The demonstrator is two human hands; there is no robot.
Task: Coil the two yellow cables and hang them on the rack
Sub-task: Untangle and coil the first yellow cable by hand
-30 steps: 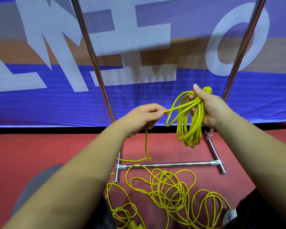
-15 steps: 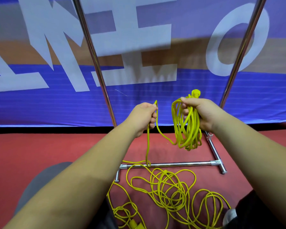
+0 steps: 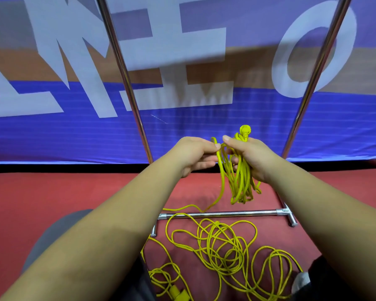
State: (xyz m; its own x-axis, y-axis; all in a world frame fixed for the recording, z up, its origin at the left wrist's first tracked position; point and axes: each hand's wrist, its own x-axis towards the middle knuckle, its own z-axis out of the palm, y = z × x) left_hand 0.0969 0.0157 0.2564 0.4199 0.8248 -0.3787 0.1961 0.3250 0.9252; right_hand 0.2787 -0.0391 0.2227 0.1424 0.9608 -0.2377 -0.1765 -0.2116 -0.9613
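My right hand (image 3: 251,158) grips a bundle of yellow cable loops (image 3: 240,183) that hangs below the fist, with the cable's plug (image 3: 245,131) sticking up above it. My left hand (image 3: 192,154) pinches the free strand (image 3: 220,177) of the same cable right beside the bundle. That strand drops to the red floor and joins a loose yellow tangle (image 3: 221,242). A yellow plug (image 3: 178,294) lies at the bottom edge. The chrome rack (image 3: 221,213) stands just behind the tangle, its two uprights rising on either side of my hands.
A blue banner with large white letters (image 3: 182,118) hangs close behind the rack. The rack's left upright (image 3: 126,79) and right upright (image 3: 313,83) slant upward out of view. Red carpet (image 3: 52,192) spreads left and right. My knees frame the bottom corners.
My left hand has carried the free strand up and to the right until it meets the bundle in my right hand. The bundle dropped slightly and holds one more loop.
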